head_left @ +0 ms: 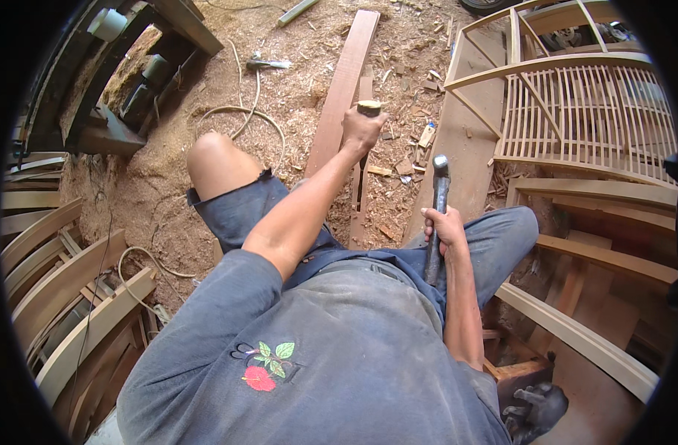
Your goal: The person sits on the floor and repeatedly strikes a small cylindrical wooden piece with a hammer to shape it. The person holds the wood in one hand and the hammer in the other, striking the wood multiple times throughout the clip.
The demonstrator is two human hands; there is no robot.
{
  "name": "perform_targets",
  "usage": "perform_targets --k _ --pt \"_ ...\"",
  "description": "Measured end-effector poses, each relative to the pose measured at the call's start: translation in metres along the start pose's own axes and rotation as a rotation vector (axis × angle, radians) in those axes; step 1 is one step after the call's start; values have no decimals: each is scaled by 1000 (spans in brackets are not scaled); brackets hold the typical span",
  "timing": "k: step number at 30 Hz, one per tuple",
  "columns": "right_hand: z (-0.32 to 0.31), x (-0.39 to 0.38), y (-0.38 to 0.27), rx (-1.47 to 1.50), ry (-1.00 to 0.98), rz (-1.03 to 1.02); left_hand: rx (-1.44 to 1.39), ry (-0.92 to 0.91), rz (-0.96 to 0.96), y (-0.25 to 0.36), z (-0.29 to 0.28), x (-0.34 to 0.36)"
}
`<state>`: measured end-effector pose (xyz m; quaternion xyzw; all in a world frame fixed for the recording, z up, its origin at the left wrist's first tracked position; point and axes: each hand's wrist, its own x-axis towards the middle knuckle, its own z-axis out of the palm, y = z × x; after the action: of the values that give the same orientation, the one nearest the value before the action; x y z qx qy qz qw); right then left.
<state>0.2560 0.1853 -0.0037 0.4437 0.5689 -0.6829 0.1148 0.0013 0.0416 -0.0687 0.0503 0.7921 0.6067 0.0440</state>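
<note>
My left hand is wrapped round an upright chisel; the capped top of the chisel's handle shows above my fist. Its blade end is mostly hidden by the hand. Under it lies a narrow wooden piece with dark slots cut along it. Beside that, a long reddish plank stretches away from me. In my right hand a hammer is gripped by its dark handle, head up, over my right thigh. The hammer head is apart from the chisel.
Wood shavings and offcuts cover the ground. A wide board lies to the right, near slatted wooden frames. Curved wooden parts are stacked at left. A cable and another tool lie at far left; a dark machine stand stands there.
</note>
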Motion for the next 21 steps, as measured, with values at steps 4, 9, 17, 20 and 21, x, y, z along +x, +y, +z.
perform_targets --k 4,9,17,20,21 --pt "1 5 2 31 -7 -6 33 -94 -197 -6 6 15" --pt "8 6 -2 37 8 -27 2 -52 -271 -34 11 25" --pt "10 14 5 70 4 4 -155 -175 -582 -49 20 48" --pt "9 16 5 61 11 11 -116 -174 -526 -30 8 36" --pt "9 16 5 60 14 9 -114 -163 -486 -21 3 28"
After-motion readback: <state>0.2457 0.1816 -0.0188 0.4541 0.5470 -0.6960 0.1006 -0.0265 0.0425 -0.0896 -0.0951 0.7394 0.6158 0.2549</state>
